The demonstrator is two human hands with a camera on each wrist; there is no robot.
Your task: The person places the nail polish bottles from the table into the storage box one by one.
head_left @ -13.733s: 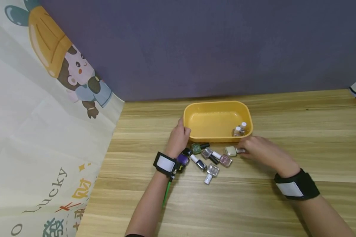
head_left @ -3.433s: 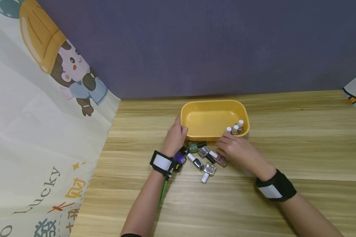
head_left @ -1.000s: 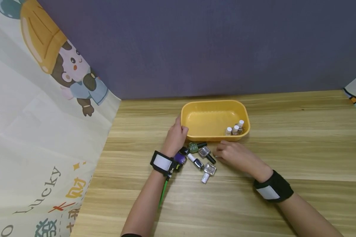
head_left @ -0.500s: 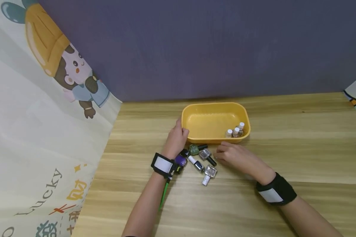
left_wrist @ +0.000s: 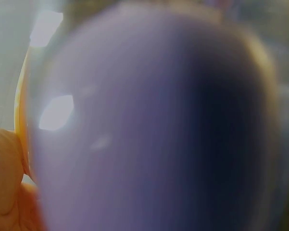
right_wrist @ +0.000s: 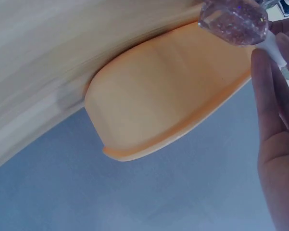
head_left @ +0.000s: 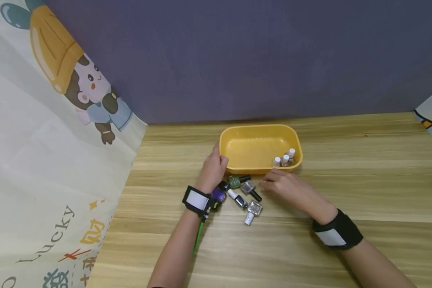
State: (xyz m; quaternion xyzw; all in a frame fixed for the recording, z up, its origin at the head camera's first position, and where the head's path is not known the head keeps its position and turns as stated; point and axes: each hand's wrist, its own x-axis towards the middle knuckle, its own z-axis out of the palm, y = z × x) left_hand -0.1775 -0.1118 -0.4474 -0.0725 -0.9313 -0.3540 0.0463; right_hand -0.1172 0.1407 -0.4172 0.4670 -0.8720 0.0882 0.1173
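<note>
My left hand (head_left: 213, 170) grips the left end of a yellow plastic tub (head_left: 252, 171), thumb at the rim. In the right wrist view, a pink glitter nail polish bottle (right_wrist: 234, 21) is pinched by its white cap between the fingers of my right hand (head_left: 289, 192), just in front of the tub's front wall. The head view hides that bottle behind the hand. Three white-capped nail polish bottles (head_left: 285, 160) stand in the tub's front right corner. A blurred purple shape (left_wrist: 115, 125) fills most of the left wrist view.
Between the hands lie several nail polish bottles: green (head_left: 234, 182), silver glitter with a black cap (head_left: 247, 187), dark blue (head_left: 241, 201), clear glitter (head_left: 255, 208) and purple (head_left: 219, 195) beside the left wrist. A dark purple-grey wall (head_left: 259, 60) rises behind the wooden table (head_left: 345, 160).
The pale yellow bottle went from the table into the tub, making three there. My right hand then took the pink glitter bottle from the pile and has shifted slightly toward the tub.
</note>
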